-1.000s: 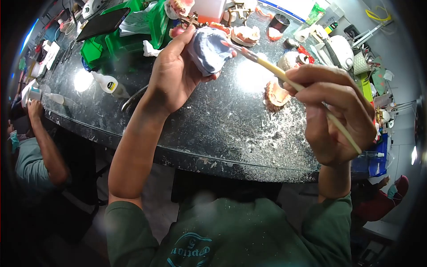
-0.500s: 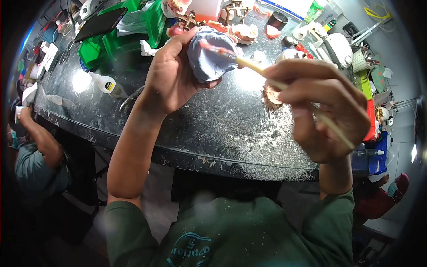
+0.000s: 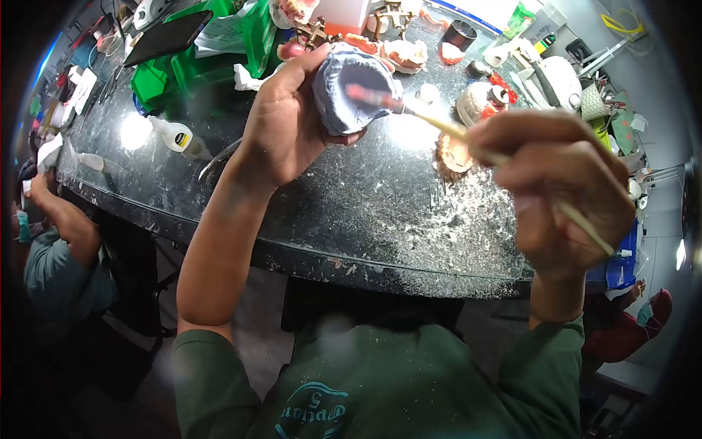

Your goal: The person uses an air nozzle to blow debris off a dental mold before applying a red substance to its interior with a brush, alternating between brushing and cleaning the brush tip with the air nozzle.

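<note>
Gripping a grey-blue rounded plaster dental cast point(image 3: 349, 89), left hand point(image 3: 285, 124); right hand point(image 3: 563, 190), at 3 o'clock, pinches thin wooden red-tipped brush point(image 3: 468, 137) touching it.

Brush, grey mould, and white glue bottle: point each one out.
brush point(image 3: 439, 124), head view, on the wooden handle between bristles and fingers.
grey mould point(image 3: 344, 95), head view, on its hollow inner face.
white glue bottle point(image 3: 175, 136), head view, on the labelled body lying on the bench.

Grey-blue cast point(image 3: 351, 91), pale yellow brush point(image 3: 468, 139), speckled black bench point(image 3: 351, 212).
</note>
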Available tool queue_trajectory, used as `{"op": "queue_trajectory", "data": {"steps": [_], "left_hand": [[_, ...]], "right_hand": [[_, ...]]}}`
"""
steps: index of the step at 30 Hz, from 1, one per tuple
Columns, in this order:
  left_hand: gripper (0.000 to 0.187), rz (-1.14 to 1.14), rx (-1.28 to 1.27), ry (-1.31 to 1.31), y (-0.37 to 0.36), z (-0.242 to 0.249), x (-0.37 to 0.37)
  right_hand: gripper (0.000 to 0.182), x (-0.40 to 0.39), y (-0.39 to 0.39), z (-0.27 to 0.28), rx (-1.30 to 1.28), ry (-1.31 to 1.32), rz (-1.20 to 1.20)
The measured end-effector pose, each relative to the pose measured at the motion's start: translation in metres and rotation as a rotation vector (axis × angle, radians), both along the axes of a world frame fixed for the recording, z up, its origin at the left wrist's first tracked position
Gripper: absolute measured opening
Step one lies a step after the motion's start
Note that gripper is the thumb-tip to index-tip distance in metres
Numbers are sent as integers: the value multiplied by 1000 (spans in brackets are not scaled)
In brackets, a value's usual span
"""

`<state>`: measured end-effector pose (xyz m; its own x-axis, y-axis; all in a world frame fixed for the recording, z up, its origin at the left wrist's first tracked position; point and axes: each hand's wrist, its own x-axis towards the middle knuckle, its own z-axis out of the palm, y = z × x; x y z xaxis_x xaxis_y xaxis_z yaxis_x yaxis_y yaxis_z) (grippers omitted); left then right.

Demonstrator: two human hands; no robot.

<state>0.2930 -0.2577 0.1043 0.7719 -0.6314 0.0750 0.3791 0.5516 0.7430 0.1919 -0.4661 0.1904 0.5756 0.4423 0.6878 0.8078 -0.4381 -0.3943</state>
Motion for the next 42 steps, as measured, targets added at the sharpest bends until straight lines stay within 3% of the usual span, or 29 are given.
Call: {"op": "queue_trajectory", "data": {"steps": [6, 19, 23, 27, 32, 42], "left_hand": [[43, 6, 6, 37, 2, -2, 3], [38, 74, 50, -46, 0, -1, -2], [39, 140, 129, -29, -3, 2, -3], [41, 109, 113, -99, 0, -3, -1], [44, 221, 182, -87, -4, -1, -3], [42, 184, 165, -203, 0, -5, 0]], "right_hand": [[16, 2, 4, 4, -123, -21, 4], [16, 8, 2, 5, -122, -123, -20], [13, -1, 2, 12, -203, 6, -62], [13, 7, -1, 8, -150, -83, -64], [13, 1, -4, 9, -143, 34, -74], [14, 4, 2, 1, -90, 56, -68]]}}
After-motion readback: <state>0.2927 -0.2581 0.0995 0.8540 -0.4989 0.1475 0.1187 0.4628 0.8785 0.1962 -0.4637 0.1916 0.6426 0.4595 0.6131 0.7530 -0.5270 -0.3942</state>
